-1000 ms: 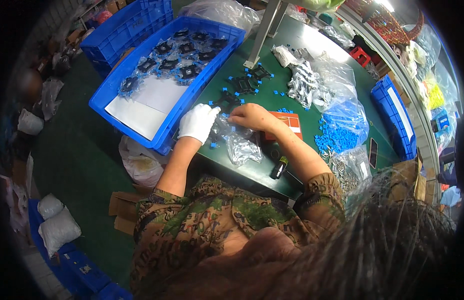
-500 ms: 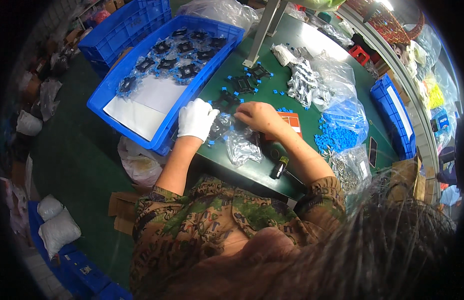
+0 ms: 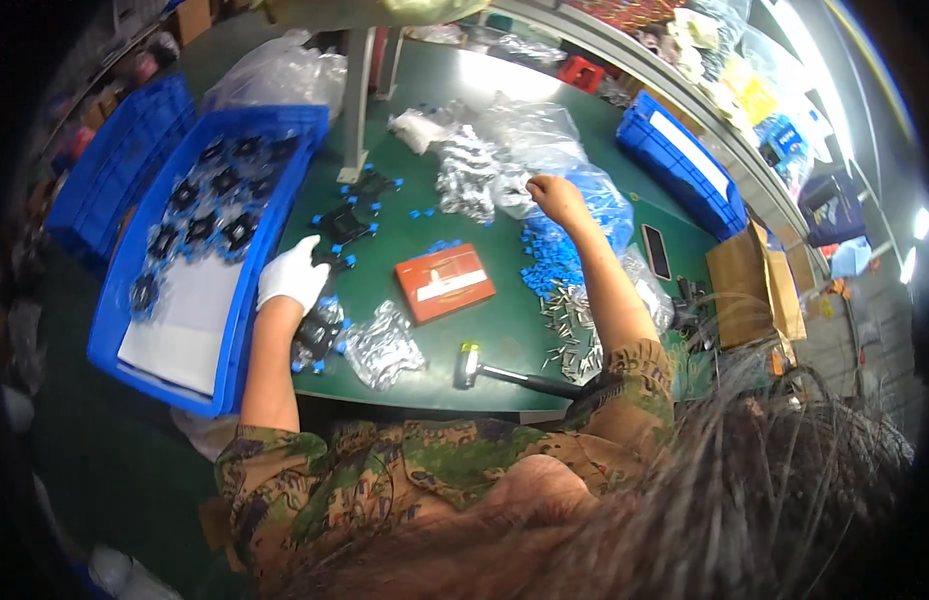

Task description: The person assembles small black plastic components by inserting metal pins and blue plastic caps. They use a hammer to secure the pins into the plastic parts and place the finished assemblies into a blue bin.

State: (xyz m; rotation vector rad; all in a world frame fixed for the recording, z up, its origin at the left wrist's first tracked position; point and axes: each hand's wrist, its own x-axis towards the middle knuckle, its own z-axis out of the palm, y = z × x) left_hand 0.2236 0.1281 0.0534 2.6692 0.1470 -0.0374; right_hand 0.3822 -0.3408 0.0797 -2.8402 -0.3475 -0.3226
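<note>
My left hand (image 3: 292, 275), in a white glove, lies beside a row of black frames with blue corner pieces, its fingers apart and touching or just over one black frame (image 3: 332, 262). Another black frame (image 3: 344, 226) sits farther back, and a third (image 3: 372, 184) beyond it. Closer to me are black frames in clear wrap (image 3: 318, 335) and a clear bag of parts (image 3: 384, 346). My bare right hand (image 3: 556, 197) is stretched out over a clear plastic bag (image 3: 596, 207), fingers drawn together; what they hold, if anything, is too small to tell.
A blue crate (image 3: 102, 335) of wrapped black frames stands left. On the green table lie an orange-red box (image 3: 444, 283), a hammer (image 3: 514, 375), loose blue pieces (image 3: 549, 262), metal pins (image 3: 562, 325), silvery packets (image 3: 466, 175) and a phone (image 3: 656, 252). A metal post (image 3: 357, 110) rises behind.
My right hand has gone from the black frames beside the left hand out to the plastic bag. The view has turned right, uncovering the orange-red box. My left hand stays by the frames.
</note>
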